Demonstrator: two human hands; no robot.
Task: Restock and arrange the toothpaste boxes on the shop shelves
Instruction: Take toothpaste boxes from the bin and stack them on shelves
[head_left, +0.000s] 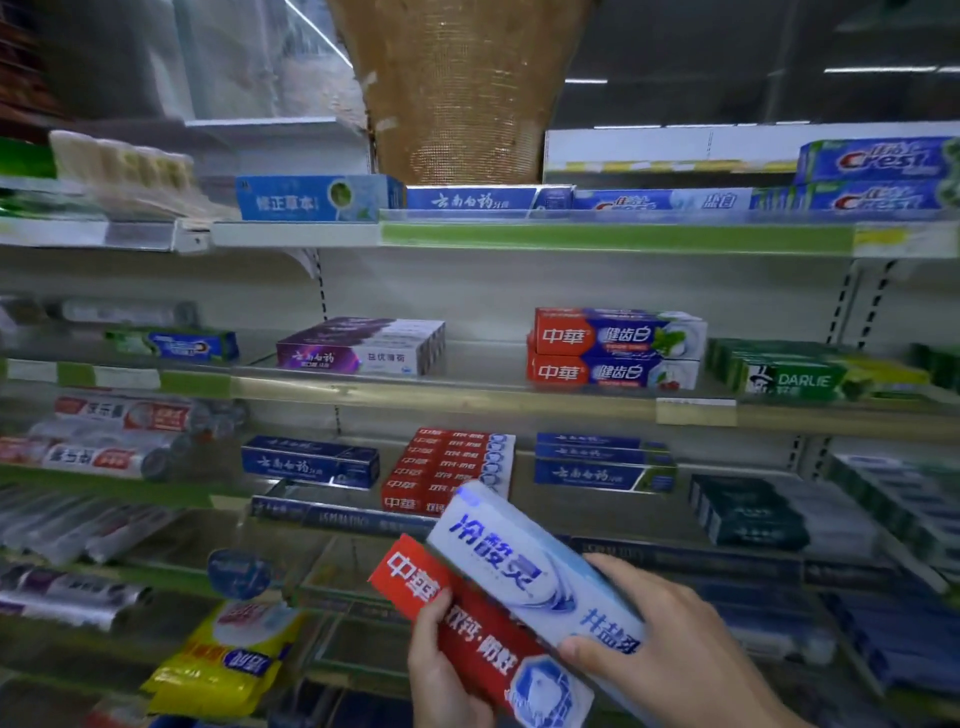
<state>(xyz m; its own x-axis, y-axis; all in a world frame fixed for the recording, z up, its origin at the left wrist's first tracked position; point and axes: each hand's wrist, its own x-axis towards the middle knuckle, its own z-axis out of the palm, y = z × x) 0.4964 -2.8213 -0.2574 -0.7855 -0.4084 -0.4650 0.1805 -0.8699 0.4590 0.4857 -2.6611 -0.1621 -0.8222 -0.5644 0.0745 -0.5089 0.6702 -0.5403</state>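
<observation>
While the left hand (441, 675) curls its fingers (432, 621) round the lower part of a red toothpaste box (483, 642), the right hand (680, 644) pinches a white-and-blue toothpaste box (519, 556) between thumb and fingers (615, 564). Both boxes slant up and away from the fingers, white overlapping red. Just beyond their tips, a stack of red boxes (441, 467) sits on the shelf (683, 470).

The red cardboard toothpaste box (483, 649) carries white lettering; the pale blue-white cardboard toothpaste box (530, 566) carries dark blue lettering; the crinkled yellow plastic packet (223, 675) shows red print.
</observation>
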